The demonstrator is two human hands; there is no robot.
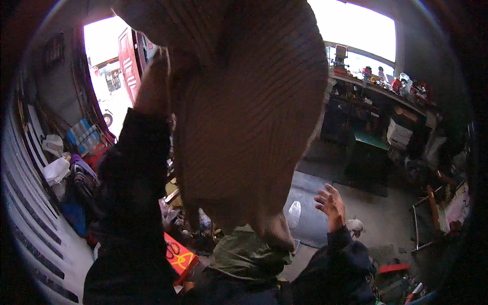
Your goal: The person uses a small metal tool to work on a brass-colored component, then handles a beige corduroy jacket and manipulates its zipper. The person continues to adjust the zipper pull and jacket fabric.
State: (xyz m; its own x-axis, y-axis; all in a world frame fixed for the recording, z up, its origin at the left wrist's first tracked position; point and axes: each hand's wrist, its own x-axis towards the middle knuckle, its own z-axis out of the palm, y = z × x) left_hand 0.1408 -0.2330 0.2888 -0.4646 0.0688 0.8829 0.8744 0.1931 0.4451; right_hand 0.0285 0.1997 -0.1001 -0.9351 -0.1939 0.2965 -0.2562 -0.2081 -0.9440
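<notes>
A large brown piece of ribbed knit cloth (249,107) hangs close in front of me and covers the middle of the view. I cannot make out which garment or covering it is. My left hand (154,85) is raised at the cloth's upper left edge and closed on it; the cloth hides most of the fingers. Lower down at the right, my right hand (332,206) is apart from the cloth, fingers spread and slightly bent, holding nothing. Beneath the cloth's lower end, crumpled olive-green fabric (246,254) shows in front of my body.
A cluttered workbench (386,91) runs under the window at the far right. At the left, a doorway (109,76) stands open beside piled bags and cloths. A red box (179,256) with yellow marks lies low near my left arm. A grey mat (310,203) covers part of the floor.
</notes>
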